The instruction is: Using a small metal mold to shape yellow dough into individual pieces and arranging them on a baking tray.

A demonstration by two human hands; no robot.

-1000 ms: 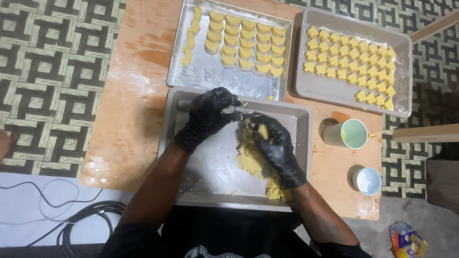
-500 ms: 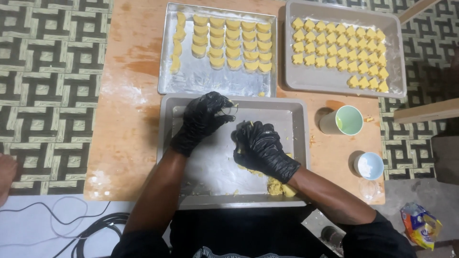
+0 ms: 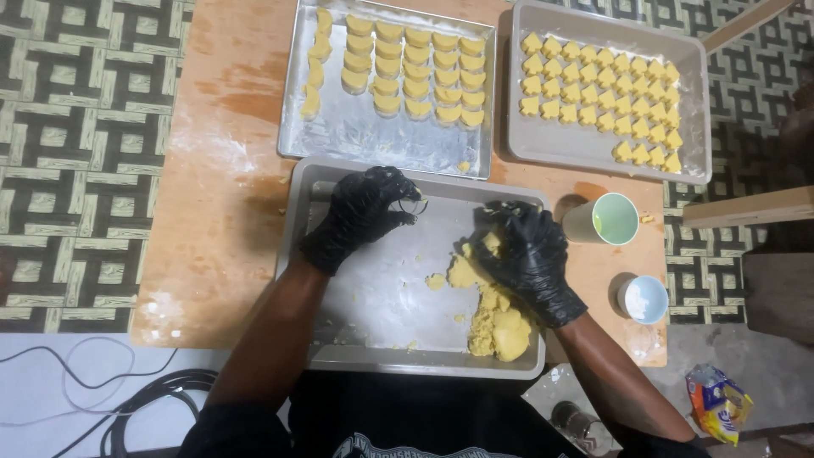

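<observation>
Both my hands wear black gloves and work inside a grey metal tray (image 3: 373, 335) on a low wooden table (image 3: 220, 220). My right hand (image 3: 521, 254) presses down on a lump of yellow dough (image 3: 496, 318) at the tray's right side. My left hand (image 3: 366, 212) rests at the tray's upper left with its fingers curled around a small thin metal cutter (image 3: 415, 203). Crumbs of dough (image 3: 436, 281) lie between the hands.
Two trays of cut yellow dough pieces stand at the table's far side, a metal one (image 3: 381, 140) and a grey one (image 3: 560, 144). A green cup (image 3: 604, 219) and a small white bowl (image 3: 643, 298) stand right of my tray. Cables (image 3: 127, 399) and a snack packet (image 3: 716, 403) lie on the floor.
My right hand has moved right, off the middle of the tray, onto the dough lump. My left hand has stayed at the upper left with the cutter.
</observation>
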